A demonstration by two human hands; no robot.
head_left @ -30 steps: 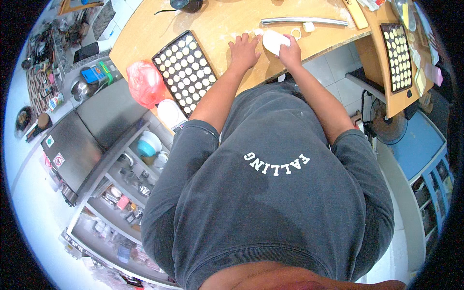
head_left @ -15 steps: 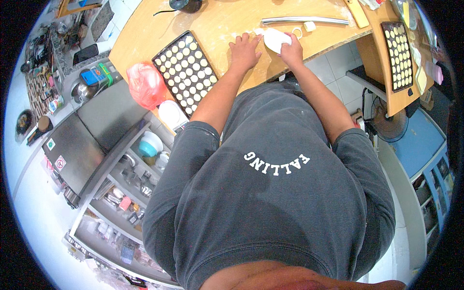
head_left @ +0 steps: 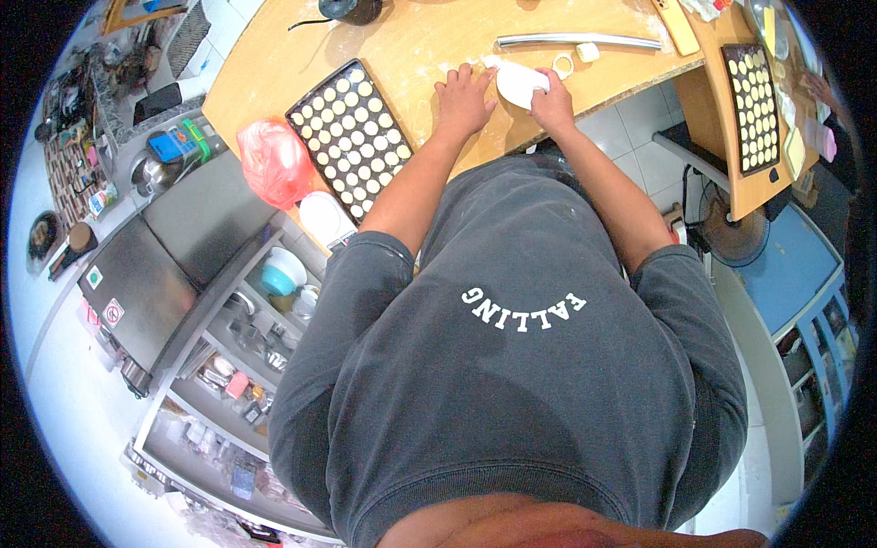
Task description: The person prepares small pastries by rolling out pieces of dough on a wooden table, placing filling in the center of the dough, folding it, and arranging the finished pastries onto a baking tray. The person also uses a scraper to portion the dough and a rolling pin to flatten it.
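A person in a dark grey sweatshirt stood at a floured wooden table (head_left: 429, 36), seen from above the head. Both forearms reached up and away toward the far edge of the view.

The left hand (head_left: 463, 99) lay flat on the table with fingers spread, gripping nothing, just left of a flat white piece of dough (head_left: 519, 82). The right hand (head_left: 553, 102) rested on the dough's right side, fingers curled over its edge and pressing it down. The dough lay on the table between the two hands, near the table's front edge.

Just beyond the right hand sat a small ring cutter (head_left: 563, 65) and a small white lump (head_left: 589, 52). A long metal bar (head_left: 575, 40) lay further back.

To the left of the left hand was a dark tray (head_left: 352, 137) filled with rows of pale round pieces. A red plastic bag (head_left: 272, 163) sat left of that tray. A second tray (head_left: 755, 105) of rounds rested on a side table at the far right.

Shelves (head_left: 247, 365) with bowls and jars stood at lower left.
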